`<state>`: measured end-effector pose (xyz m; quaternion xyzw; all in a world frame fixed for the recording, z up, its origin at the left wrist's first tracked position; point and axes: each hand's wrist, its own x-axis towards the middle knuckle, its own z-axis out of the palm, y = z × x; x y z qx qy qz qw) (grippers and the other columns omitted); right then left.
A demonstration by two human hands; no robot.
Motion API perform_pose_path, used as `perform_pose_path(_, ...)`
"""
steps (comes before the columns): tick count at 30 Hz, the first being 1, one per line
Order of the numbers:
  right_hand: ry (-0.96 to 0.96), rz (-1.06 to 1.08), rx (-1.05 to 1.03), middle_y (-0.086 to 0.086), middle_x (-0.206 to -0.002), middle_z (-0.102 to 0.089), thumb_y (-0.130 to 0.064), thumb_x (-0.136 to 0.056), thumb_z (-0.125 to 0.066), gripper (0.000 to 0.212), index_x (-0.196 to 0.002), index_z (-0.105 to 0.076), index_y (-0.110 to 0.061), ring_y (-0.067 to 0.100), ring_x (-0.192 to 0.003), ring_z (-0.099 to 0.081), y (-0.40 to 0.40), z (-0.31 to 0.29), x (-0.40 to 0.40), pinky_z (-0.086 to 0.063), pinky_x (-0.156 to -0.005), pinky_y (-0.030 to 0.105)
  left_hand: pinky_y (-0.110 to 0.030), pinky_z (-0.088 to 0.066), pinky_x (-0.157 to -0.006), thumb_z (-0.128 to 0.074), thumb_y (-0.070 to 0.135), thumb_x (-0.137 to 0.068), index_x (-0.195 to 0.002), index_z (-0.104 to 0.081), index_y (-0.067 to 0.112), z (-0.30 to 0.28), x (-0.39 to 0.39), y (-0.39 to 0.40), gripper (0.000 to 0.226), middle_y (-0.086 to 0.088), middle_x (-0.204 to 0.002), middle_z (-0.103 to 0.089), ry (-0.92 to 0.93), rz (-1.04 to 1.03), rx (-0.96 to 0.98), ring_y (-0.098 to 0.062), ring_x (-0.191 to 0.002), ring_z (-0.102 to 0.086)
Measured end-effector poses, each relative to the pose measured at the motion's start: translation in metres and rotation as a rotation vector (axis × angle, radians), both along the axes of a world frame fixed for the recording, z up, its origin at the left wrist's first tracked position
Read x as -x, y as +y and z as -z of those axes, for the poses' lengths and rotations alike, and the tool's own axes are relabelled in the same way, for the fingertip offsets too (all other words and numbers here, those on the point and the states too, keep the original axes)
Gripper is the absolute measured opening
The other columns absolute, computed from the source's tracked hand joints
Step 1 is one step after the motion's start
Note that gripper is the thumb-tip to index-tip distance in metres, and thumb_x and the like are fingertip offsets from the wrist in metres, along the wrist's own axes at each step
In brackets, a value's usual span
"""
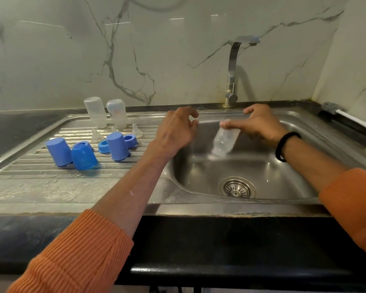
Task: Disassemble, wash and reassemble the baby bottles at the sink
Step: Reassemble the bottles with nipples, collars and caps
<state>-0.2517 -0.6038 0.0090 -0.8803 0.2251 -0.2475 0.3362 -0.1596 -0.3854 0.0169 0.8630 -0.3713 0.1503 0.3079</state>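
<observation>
Blue caps (84, 156) and two upturned bottles (105, 113) stand far left on the drainboard (30, 172); over the sink (199, 172), the right hand (260, 123) grips a tilted clear bottle (225, 139), the left hand (178, 129) loosely curled, empty.

Clear bottle body (225, 140) over sink basin (283, 166), tilted, open end down-left, motion-blurred. Two more clear bodies (95, 112) (117, 113) inverted at back of drainboard (40, 180). Three blue caps (58, 152) (84, 156) (117, 149) dome-up near front, three blue collar rings (104, 146) among them. Clear nipples (137, 130) between bodies and caps.
</observation>
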Motion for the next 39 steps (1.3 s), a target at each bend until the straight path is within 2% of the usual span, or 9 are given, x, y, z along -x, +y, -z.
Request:
perform_pose_path(6,0.062,0.013,0.137,0.007,-0.140,-0.058,-0.054,-0.056,-0.097,0.105,-0.142,-0.050,-0.015,0.029,-0.122,-0.058,0.002,0.006,-0.001,-0.050,-0.094,0.038,-0.034,-0.048,-0.095,-0.061,0.026,-0.099,-0.125,-0.069,0.017,0.000,0.002,0.000,0.028,-0.006,-0.102,-0.076,0.011,0.007,-0.010,-0.026,-0.106,-0.068)
perform_pose_path(14,0.037,0.009,0.030,0.005,-0.117,-0.068,-0.057,-0.054,-0.097,0.096,-0.132,-0.056,-0.018,0.026,-0.100,-0.069,-0.004,0.011,-0.005,-0.060,-0.081,0.041,-0.030,-0.050,-0.086,-0.069,0.034,-0.096,-0.127,-0.068,0.019,0.004,0.003,-0.004,0.035,-0.008,-0.111,-0.073,0.093,0.028,-0.107,-0.023,-0.105,-0.068)
perform_pose_path(17,-0.078,-0.063,-0.432,0.009,-0.110,-0.072,-0.049,-0.058,-0.099,0.083,-0.124,-0.060,-0.017,0.023,-0.084,-0.078,-0.002,0.007,-0.009,-0.065,-0.069,0.038,-0.033,-0.051,-0.089,-0.076,0.048,-0.089,-0.134,-0.063,0.021,0.006,0.002,-0.005,0.054,-0.006,-0.115,-0.070,0.127,0.066,-0.202,-0.023,-0.105,-0.066)
perform_pose_path(20,-0.094,-0.211,-0.710,0.009,-0.107,-0.078,-0.038,-0.057,-0.098,0.071,-0.117,-0.068,-0.015,0.025,-0.096,-0.078,0.001,0.003,-0.010,-0.064,-0.074,0.038,-0.032,-0.051,-0.092,-0.082,0.055,-0.080,-0.141,-0.057,0.026,0.002,0.003,-0.004,0.072,-0.004,-0.122,-0.068,0.182,0.117,-0.211,-0.021,-0.112,-0.064)
perform_pose_path(22,-0.121,-0.295,-0.864,0.014,-0.116,-0.075,-0.032,-0.060,-0.094,0.064,-0.117,-0.072,-0.012,0.030,-0.107,-0.074,0.005,0.001,-0.011,-0.064,-0.076,0.038,-0.021,-0.051,-0.080,-0.083,0.057,-0.077,-0.137,-0.059,0.030,-0.004,0.004,0.003,0.070,0.001,-0.114,-0.069,0.272,0.146,-0.091,-0.016,-0.106,-0.066)
perform_pose_path(25,-0.139,-0.420,-1.023,0.021,-0.131,-0.067,-0.024,-0.073,-0.089,0.062,-0.129,-0.067,-0.007,0.034,-0.114,-0.071,0.011,-0.003,-0.012,-0.063,-0.083,0.041,-0.034,-0.060,-0.085,-0.084,0.053,-0.078,-0.123,-0.069,0.031,-0.015,0.007,0.024,0.053,0.002,-0.104,-0.071,0.330,0.124,0.095,-0.011,-0.092,-0.069)
perform_pose_path(28,-0.017,-0.631,-0.860,0.017,-0.129,-0.070,-0.028,-0.084,-0.085,0.056,-0.132,-0.065,-0.008,0.034,-0.117,-0.070,0.029,-0.009,-0.010,-0.061,-0.091,0.045,-0.042,-0.060,-0.090,-0.091,0.036,-0.075,-0.116,-0.071,0.029,-0.026,0.008,0.063,0.046,0.001,-0.098,-0.073,0.341,0.105,0.235,-0.015,-0.087,-0.072)
perform_pose_path(33,0.156,-0.764,-0.286,-0.003,-0.112,-0.077,-0.039,-0.074,-0.090,0.051,-0.117,-0.071,-0.020,0.016,-0.107,-0.073,0.094,-0.029,-0.005,-0.061,-0.089,0.036,-0.024,-0.057,-0.075,-0.093,0.013,-0.073,-0.126,-0.065,0.024,-0.050,0.014,0.139,0.061,0.003,-0.085,-0.074,0.494,0.241,0.291,-0.011,-0.079,-0.068)
perform_pose_path(39,0.208,-0.922,-0.120,0.000,-0.105,-0.078,-0.039,-0.067,-0.097,0.063,-0.121,-0.067,-0.026,0.014,-0.097,-0.075,0.182,-0.028,-0.006,-0.062,-0.086,0.029,-0.032,-0.059,-0.095,-0.097,0.027,-0.066,-0.132,-0.062,0.034,-0.050,0.024,0.191,0.076,-0.004,-0.098,-0.079,0.504,0.252,0.130,-0.017,-0.096,-0.076)
